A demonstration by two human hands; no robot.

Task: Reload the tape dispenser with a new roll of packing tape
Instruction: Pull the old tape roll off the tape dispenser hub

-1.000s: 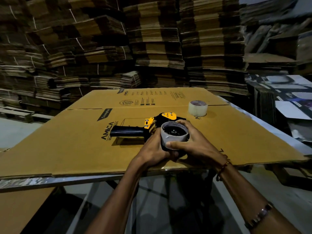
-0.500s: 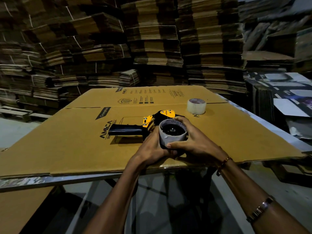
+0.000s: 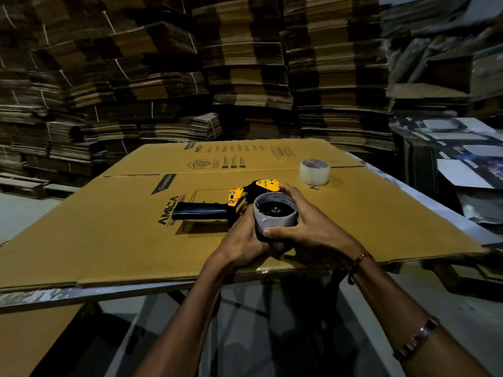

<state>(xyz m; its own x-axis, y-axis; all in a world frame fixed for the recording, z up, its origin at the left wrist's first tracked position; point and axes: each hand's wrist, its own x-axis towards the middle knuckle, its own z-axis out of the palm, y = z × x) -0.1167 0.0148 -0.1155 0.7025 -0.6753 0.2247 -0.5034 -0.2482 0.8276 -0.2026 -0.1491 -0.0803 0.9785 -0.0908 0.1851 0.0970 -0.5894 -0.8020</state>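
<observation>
A black and yellow tape dispenser (image 3: 215, 209) lies on its side on a flattened cardboard box (image 3: 109, 227), handle pointing left. A grey cardboard core (image 3: 275, 217) sits on the dispenser's spool, open end up. My left hand (image 3: 242, 240) wraps the core's near left side. My right hand (image 3: 313, 229) holds it from the right, thumb across the front and fingers reaching round the back by the yellow head. A clear roll of packing tape (image 3: 315, 172) stands apart on the cardboard, farther back to the right.
The cardboard lies over a metal-edged table (image 3: 81, 295) whose near edge runs just under my wrists. Tall stacks of flattened cartons (image 3: 245, 63) fill the background. Printed sheets (image 3: 462, 159) are piled to the right.
Both hands keep their grip on the grey core and dispenser; the right fingers have shifted slightly round the core's far side. Nothing else on the cardboard has moved.
</observation>
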